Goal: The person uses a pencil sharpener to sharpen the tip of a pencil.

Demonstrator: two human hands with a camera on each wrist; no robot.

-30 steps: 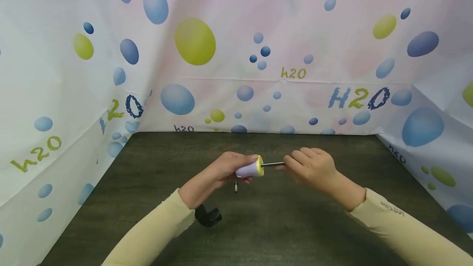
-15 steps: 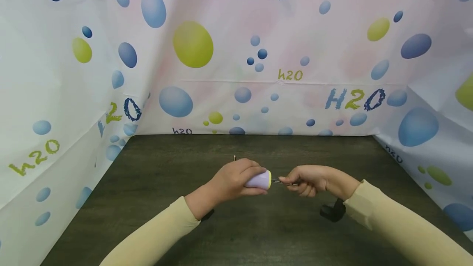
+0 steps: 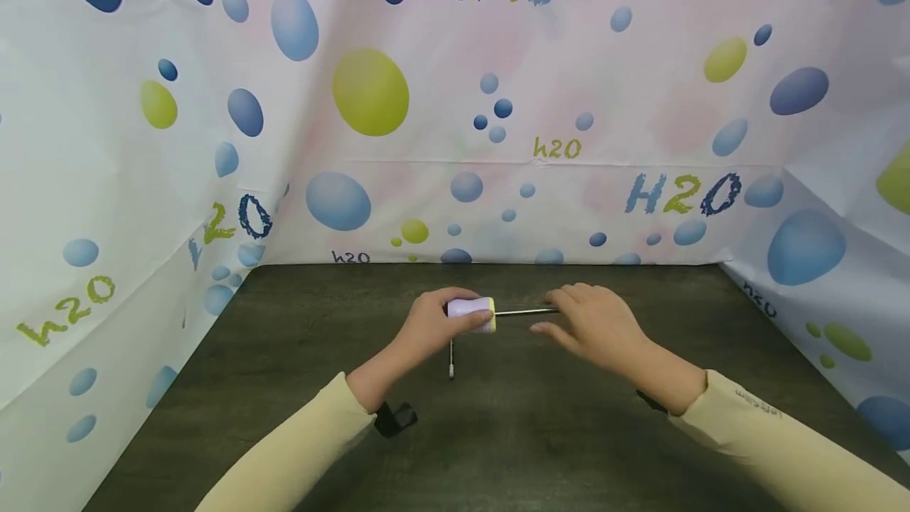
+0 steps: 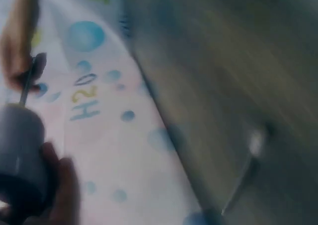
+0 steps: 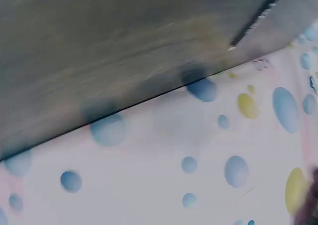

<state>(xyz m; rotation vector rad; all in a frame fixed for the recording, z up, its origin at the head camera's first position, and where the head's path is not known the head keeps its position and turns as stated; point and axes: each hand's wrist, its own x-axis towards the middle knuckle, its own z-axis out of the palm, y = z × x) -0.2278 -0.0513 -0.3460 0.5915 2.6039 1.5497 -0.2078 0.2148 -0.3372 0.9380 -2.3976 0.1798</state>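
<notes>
My left hand (image 3: 426, 332) grips a lavender pencil sharpener (image 3: 464, 306) with a yellow rim, its thumb along the near side. A thin dark pencil (image 3: 524, 312) sticks out level from the yellow end; its point is hidden inside. Over the pencil's free end lies my right hand (image 3: 600, 326), fingers loosely bent and thumb held apart below. The left wrist view, blurred, shows the sharpener (image 4: 22, 140) with the pencil running up to the right hand. A second pencil (image 3: 451, 362) rests on the table under the left hand; in the right wrist view this pencil (image 5: 258, 19) is dark with pale lettering.
The dark wooden table (image 3: 512, 433) spreads below both hands. A white sheet (image 3: 441, 148) with blue and green bubbles hangs around its back and sides. A black wrist mount (image 3: 396, 419) shows beneath the left wrist.
Both hands turn about the pencil's axis, first one way, then back. The right hand, pinching the pencil half a second ago, has loosened its fingers. The sharpener has shifted left and away.
</notes>
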